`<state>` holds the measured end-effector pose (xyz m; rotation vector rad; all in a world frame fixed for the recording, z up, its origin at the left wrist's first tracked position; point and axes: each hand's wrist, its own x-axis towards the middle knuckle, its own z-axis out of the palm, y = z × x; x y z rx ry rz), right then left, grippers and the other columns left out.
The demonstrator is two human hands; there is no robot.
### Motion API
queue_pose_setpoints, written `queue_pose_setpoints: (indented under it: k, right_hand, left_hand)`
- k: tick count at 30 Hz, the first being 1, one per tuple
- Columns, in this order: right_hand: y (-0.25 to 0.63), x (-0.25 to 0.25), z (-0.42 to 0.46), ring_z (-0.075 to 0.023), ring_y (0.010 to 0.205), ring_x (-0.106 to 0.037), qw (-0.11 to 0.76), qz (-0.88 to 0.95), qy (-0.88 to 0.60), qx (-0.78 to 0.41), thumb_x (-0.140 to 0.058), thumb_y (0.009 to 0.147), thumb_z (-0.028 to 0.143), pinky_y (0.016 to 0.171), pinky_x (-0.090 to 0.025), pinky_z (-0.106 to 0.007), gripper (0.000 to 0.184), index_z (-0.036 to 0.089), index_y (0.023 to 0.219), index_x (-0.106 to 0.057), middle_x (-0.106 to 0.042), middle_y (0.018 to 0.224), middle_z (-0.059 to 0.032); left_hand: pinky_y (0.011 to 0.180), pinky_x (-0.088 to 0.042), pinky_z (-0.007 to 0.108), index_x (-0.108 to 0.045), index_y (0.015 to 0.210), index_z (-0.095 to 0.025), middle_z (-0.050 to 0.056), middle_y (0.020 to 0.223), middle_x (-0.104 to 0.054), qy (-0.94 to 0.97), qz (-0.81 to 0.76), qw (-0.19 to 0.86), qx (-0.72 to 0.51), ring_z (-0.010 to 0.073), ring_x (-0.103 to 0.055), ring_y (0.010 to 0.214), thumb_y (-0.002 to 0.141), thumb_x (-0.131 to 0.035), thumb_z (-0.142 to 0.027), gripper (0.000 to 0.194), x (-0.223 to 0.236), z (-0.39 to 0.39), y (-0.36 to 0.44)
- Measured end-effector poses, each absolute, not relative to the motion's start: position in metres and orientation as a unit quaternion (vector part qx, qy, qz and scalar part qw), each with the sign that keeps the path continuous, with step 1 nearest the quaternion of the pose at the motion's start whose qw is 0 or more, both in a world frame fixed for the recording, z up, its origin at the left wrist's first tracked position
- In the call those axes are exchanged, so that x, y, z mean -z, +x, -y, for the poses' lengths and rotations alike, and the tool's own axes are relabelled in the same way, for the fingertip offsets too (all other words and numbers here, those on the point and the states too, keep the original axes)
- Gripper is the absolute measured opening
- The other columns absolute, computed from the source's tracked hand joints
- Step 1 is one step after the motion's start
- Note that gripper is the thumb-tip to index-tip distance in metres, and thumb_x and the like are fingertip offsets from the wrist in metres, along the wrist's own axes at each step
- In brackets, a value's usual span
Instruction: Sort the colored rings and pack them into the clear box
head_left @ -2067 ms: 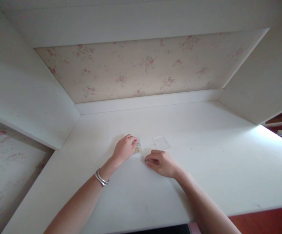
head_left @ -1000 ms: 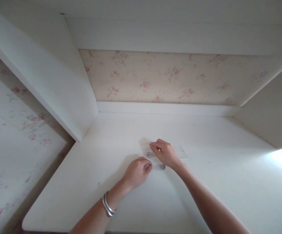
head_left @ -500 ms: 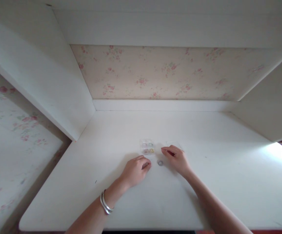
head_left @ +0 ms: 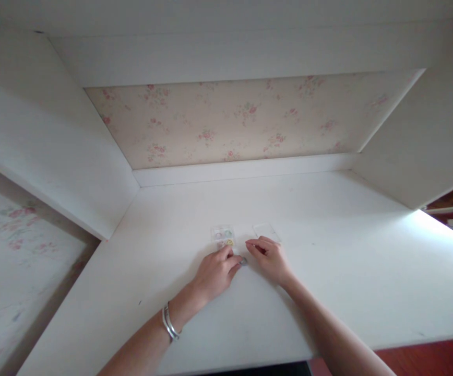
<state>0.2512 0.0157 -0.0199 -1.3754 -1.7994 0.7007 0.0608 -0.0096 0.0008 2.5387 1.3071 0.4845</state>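
A small clear plastic box (head_left: 217, 230) with compartments lies on the white table, with tiny coloured ring-shaped pieces in it. My left hand (head_left: 215, 271), a silver bangle on its wrist, is just in front of it and covers its near edge. Its thumb and forefinger pinch at a small grey ring (head_left: 243, 261) on the tabletop. To the right, my right hand (head_left: 272, 261) is closed with thumb and forefinger together; anything between them is too small to make out. Behind that hand lies a flat clear lid (head_left: 265, 230), partly covered by its knuckles.
The white tabletop (head_left: 164, 224) is bounded by a left side panel (head_left: 105, 183), a right side panel (head_left: 410, 156) and a back ledge (head_left: 246, 168). A small dark mark (head_left: 140, 302) shows left of my left forearm. Floral wallpaper (head_left: 226, 125) covers the wall behind.
My left hand has moved forward and right to the grey ring, its fingers now on it. My right hand keeps its pinch near the lid. The camera view has turned slightly.
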Motion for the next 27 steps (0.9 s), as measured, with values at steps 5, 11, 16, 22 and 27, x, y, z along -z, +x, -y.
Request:
queue_pose_setpoints:
  k: [5,11,16,22,27]
  right_hand:
    - [0.252,0.019,-0.014,-0.0112,0.060,-0.052,0.381,0.709,-0.533,-0.263,-0.049,0.087,0.033,0.056,-0.038,-0.024,0.024,0.022,0.087,-0.071,-0.059,0.070,-0.0011]
    - [0.252,0.018,-0.014,-0.0113,0.059,-0.051,0.388,0.719,-0.519,-0.251,-0.049,0.088,0.033,0.056,-0.038,-0.024,0.025,0.022,0.086,-0.071,-0.058,0.068,-0.0014]
    - [0.260,0.013,-0.012,-0.0098,0.059,-0.051,0.340,0.760,-0.473,-0.289,-0.055,0.084,0.031,0.056,-0.039,-0.023,0.018,0.022,0.089,-0.070,-0.058,0.070,-0.0004]
    - [0.267,0.007,-0.007,-0.0106,0.068,-0.056,0.243,0.825,-0.400,-0.317,-0.059,0.082,0.030,0.062,-0.040,-0.023,0.013,0.024,0.085,-0.070,-0.062,0.085,-0.0012]
    - [0.267,0.007,-0.007,-0.0107,0.069,-0.057,0.224,0.830,-0.410,-0.306,-0.060,0.080,0.028,0.063,-0.040,-0.022,0.012,0.023,0.085,-0.070,-0.062,0.085,-0.0011]
  left_hand:
    - [0.064,-0.046,0.023,-0.065,0.101,-0.028,0.001,0.083,-0.054,0.887,-0.427,0.086,-0.155,0.0127,-0.055,0.072,0.092,-0.043,-0.026,0.025,0.001,0.006,0.063]
    - [0.065,-0.045,0.022,-0.066,0.099,-0.027,0.001,0.083,-0.055,0.876,-0.429,0.115,-0.188,0.0113,-0.055,0.072,0.092,-0.044,-0.026,0.023,0.000,0.008,0.062]
    - [0.071,-0.046,0.022,-0.066,0.098,-0.025,0.001,0.085,-0.057,0.836,-0.470,0.137,-0.248,0.0108,-0.056,0.074,0.092,-0.045,-0.030,0.023,-0.007,0.000,0.048]
    - [0.077,-0.045,0.022,-0.066,0.099,-0.025,0.000,0.087,-0.058,0.801,-0.542,0.091,-0.237,0.0111,-0.058,0.078,0.091,-0.045,-0.030,0.023,-0.017,-0.027,0.029]
    - [0.077,-0.045,0.023,-0.066,0.096,-0.025,0.001,0.090,-0.058,0.791,-0.576,0.063,-0.199,0.0118,-0.060,0.079,0.090,-0.046,-0.029,0.022,-0.011,-0.044,0.027]
